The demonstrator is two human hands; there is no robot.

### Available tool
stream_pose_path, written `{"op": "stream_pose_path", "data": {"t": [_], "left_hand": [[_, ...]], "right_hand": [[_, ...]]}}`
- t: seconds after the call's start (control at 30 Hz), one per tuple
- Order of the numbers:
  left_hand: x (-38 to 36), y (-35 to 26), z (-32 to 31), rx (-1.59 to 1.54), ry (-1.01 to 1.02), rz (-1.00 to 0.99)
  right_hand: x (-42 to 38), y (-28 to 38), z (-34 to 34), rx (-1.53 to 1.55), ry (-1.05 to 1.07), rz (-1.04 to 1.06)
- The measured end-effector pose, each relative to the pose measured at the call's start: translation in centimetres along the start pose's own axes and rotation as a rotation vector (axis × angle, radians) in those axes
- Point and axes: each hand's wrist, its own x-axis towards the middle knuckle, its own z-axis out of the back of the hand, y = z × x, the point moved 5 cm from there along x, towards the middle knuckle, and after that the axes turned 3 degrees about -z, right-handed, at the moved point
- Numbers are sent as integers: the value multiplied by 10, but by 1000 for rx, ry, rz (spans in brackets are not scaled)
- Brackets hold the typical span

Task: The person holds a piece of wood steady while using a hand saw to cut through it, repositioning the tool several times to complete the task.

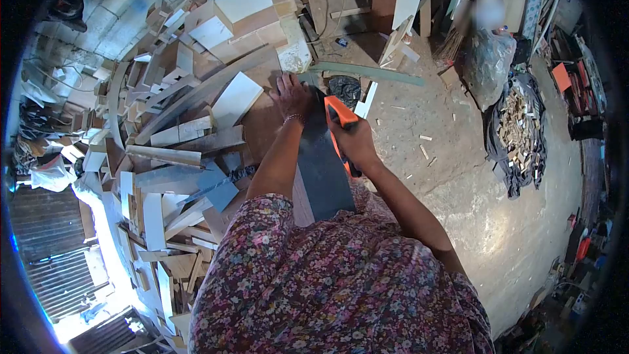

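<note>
While left hand (292, 97) rests ahead, palm down, right hand (357, 144) gripping orange handle (335, 103)

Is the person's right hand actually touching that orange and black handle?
Touching: the head view shows the right hand closed around the orange and black handle, with no gap between them.

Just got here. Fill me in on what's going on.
A person in a floral top is working on a long dark grey board. The right hand grips an orange-and-black handled tool, apparently a handsaw, at the board's right edge; its blade is hard to make out. The left hand is at the board's far end. Wood pieces lie heaped on the left, and small scraps sit on dark cloth to the right.
</note>
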Motion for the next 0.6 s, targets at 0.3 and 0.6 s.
{"op": "stream_pose_path", "data": {"t": [0.3,0.6], "left_hand": [[1,-1,-5,149,-35,-56],[3,-2,0,108,92,17]], "right_hand": [[22,9,28,-40,-212,207],[-41,-19,9,31,-179,166]]}}
